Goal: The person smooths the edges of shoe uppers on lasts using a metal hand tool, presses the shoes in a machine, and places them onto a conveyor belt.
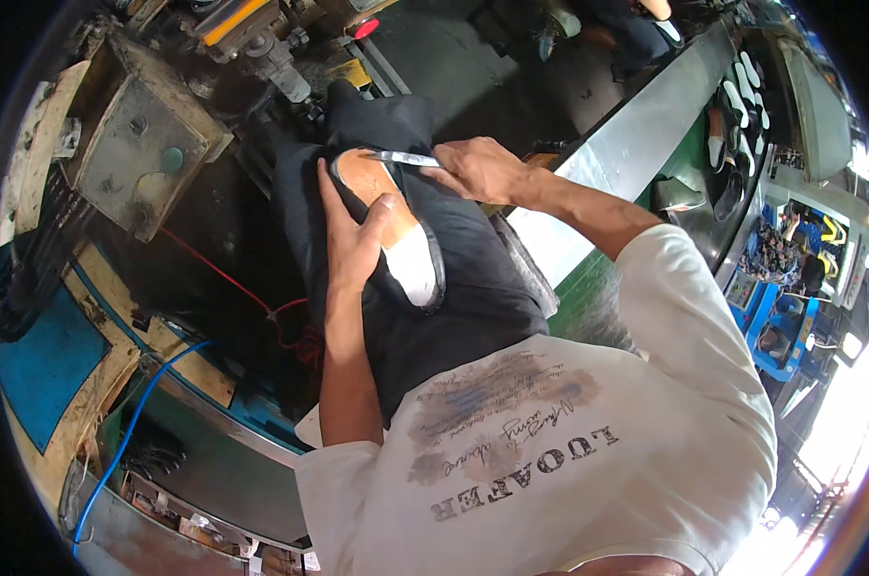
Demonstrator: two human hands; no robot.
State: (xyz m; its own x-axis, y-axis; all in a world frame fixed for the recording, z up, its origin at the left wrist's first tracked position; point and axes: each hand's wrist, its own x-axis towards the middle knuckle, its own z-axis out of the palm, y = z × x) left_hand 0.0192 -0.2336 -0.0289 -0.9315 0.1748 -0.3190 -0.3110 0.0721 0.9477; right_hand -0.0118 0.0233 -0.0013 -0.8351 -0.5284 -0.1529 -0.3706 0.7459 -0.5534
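A dark shoe (416, 265) lies bottom up across my lap, its underside tan toward the far end and white toward the near end. My left hand (354, 240) is closed around its left side, with the thumb pressed on the tan part. In my right hand (481, 169) is a silver knife-like tool (403, 157). The tool's flat metal end touches or hovers just over the far end of the shoe's underside; I cannot tell which. My right fingers hide its handle.
A metal-edged conveyor (588, 178) with a green belt runs along my right, carrying several shoes (739, 106) with white soles. Greasy machinery (262, 58) stands ahead to the left. A blue hose (132, 422) runs at lower left. Another person's hand (657, 9) shows at the top.
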